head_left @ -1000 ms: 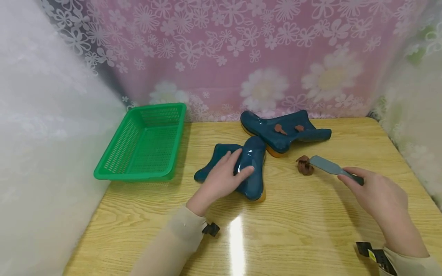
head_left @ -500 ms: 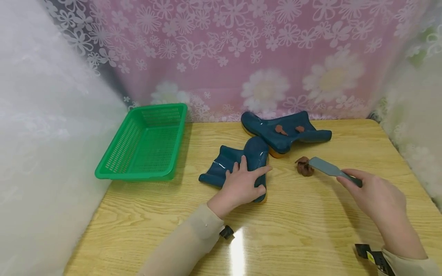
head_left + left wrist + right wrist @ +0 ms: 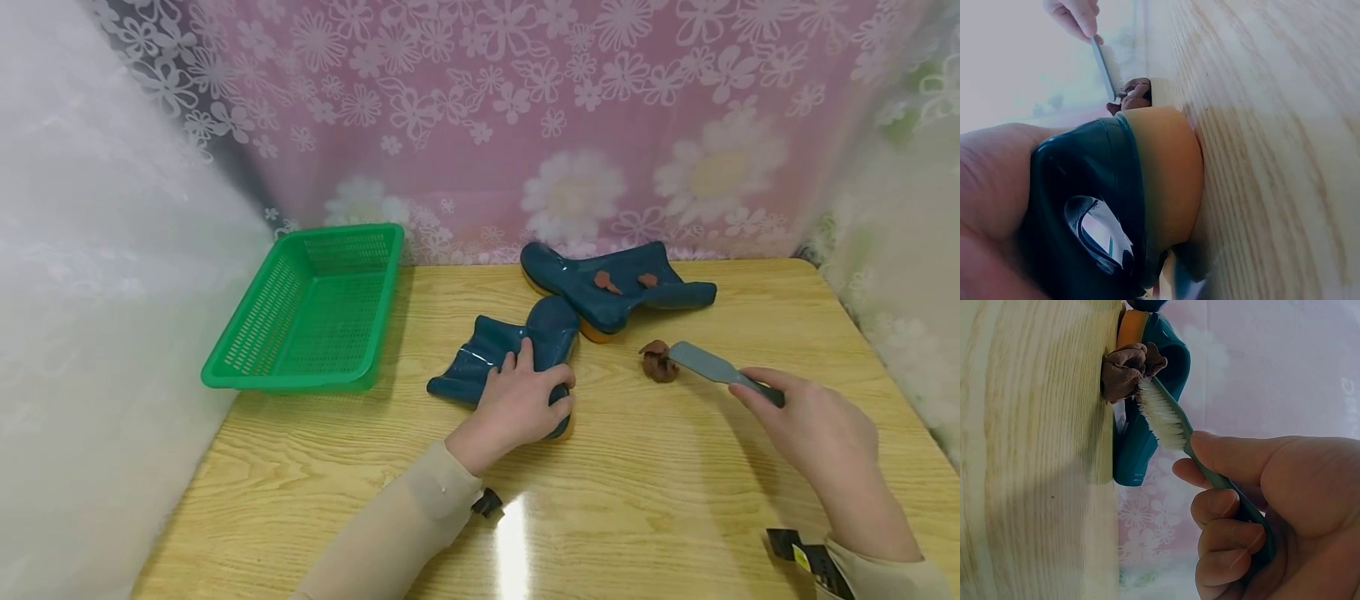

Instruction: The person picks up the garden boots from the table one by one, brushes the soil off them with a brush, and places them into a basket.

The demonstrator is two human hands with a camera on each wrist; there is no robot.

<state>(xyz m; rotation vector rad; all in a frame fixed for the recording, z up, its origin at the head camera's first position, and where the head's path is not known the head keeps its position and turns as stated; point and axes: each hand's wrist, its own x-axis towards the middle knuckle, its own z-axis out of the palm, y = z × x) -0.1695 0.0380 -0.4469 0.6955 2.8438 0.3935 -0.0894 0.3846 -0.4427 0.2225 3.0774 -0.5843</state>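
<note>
On the table lie two dark teal rain boots with orange soles, both on their sides. My left hand [image 3: 517, 404] lies over the nearer rain boot [image 3: 555, 325], thumb and forefinger bent at its heel, other fingers across the shaft. Farther back, the second rain boot [image 3: 577, 279] carries two brown smears [image 3: 606, 282] on its shaft. My right hand [image 3: 817, 425] grips a grey-green brush [image 3: 705, 362] by its handle. White bristles [image 3: 1163, 419] show in the right wrist view, their tip against a brown, clay-like lump [image 3: 659, 365] on the table.
A green plastic basket [image 3: 363, 379] stands at the left of the wooden table [image 3: 637, 500]. Behind the table hangs a pink flowered curtain [image 3: 480, 125]; pale sheets flank both sides.
My left hand has moved right and nearer, from the boot's shaft side to its heel, then bent its forefinger. The near boot's shaft has shifted slightly. My right hand stays nearly still.
</note>
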